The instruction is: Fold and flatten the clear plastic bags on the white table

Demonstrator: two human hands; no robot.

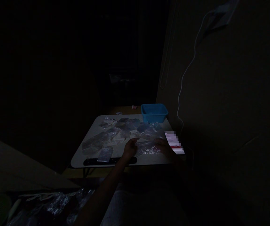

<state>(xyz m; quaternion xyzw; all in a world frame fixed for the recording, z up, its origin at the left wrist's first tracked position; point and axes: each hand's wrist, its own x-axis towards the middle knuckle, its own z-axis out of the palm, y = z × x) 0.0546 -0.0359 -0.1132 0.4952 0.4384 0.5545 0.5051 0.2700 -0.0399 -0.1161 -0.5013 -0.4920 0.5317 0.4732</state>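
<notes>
A clear, crinkled plastic bag (148,147) lies stretched between my two hands, low over the front right of a small white table (78,158). My left hand (130,147) is closed on its left edge, fingers pinched together. At the opposite edge, my right hand (162,146) grips the bag, though its fingers are dim. More clear plastic bags (111,135) lie spread in a loose layer across the tabletop. A flat, folded plastic bag (105,154) rests near the front edge, partly over a black strip (91,161).
A blue basin (154,118) stands at the table's back right corner. Right of my right hand is a lit phone (174,142); a white cable (180,84) hangs along the wall. Shiny plastic (58,202) lies below on the left. The room is very dark.
</notes>
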